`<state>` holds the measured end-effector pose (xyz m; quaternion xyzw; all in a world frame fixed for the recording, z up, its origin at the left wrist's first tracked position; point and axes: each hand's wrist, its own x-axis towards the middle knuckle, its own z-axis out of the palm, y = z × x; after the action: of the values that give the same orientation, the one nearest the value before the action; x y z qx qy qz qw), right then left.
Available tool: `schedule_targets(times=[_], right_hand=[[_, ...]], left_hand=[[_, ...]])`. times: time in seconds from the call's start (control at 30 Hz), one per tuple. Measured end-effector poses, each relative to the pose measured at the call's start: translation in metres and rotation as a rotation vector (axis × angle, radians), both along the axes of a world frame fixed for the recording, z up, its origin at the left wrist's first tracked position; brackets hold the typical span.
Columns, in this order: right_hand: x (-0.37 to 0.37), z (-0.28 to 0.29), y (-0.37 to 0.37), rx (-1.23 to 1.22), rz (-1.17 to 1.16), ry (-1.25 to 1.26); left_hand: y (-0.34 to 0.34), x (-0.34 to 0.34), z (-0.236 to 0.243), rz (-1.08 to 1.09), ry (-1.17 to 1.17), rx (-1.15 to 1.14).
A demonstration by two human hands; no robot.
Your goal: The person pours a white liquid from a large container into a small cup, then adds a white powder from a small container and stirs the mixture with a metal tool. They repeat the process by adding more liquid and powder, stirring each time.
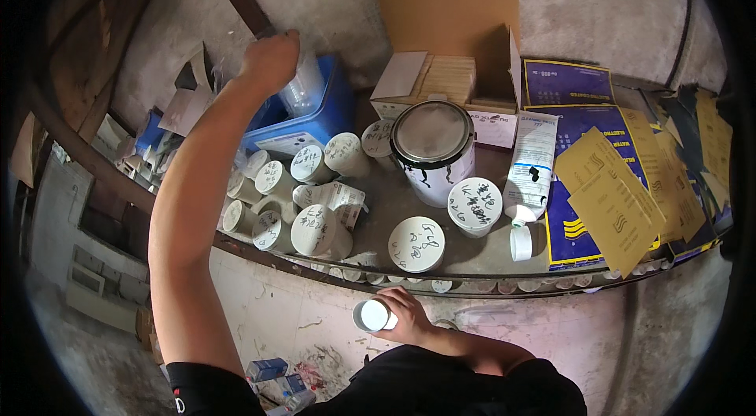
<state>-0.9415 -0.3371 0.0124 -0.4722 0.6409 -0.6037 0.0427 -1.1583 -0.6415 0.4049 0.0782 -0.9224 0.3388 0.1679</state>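
Observation:
My left hand [272,62] reaches to the far left, closed on a crinkled clear plastic bag [303,92] that rises out of a blue plastic bin [315,123]. Its fingertips are turned away from view. Close to my body, my right hand [407,317] is wrapped around a small white cup [372,315], tilted so that its white inside shows. Facing me across the shelf edge is a round white-lidded tub [416,244] with handwriting on it. Another white-lidded tub [475,205] stands beside a large paint can [432,150] with a metal lid.
Several white-lidded cups [313,229] crowd the shelf's left. An opened cardboard box [449,18] sits against the wall. A white tube [529,168] with a white cap lies by blue-and-yellow packets [565,239] and tan sandpaper sheets [613,207]. Boxes and bottles [272,373] lie on the floor.

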Motion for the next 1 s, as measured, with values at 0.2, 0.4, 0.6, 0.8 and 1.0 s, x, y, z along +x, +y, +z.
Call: schedule_targets(times=[0.2, 0.4, 0.6, 0.8, 1.0], right_hand=[[0.005, -0.003, 0.000, 0.000, 0.025, -0.005], [0.011, -0.006, -0.003, -0.006, 0.043, 0.004], [0.014, -0.008, -0.019, 0.070, 0.178, 0.043], [0.034, -0.004, -0.049, 0.021, 0.350, 0.121], [0.100, 0.010, -0.089, 0.033, 0.633, 0.215]], left_hand=[[-0.001, 0.003, 0.031, -0.063, 0.353, 0.248], [0.041, 0.049, 0.072, -0.645, 0.661, 0.078], [0.093, 0.165, 0.021, -0.878, 0.503, 0.551], [0.104, 0.347, -0.045, -0.443, 0.517, 0.935], [0.153, 0.544, -0.131, 0.144, 0.941, 1.233]])
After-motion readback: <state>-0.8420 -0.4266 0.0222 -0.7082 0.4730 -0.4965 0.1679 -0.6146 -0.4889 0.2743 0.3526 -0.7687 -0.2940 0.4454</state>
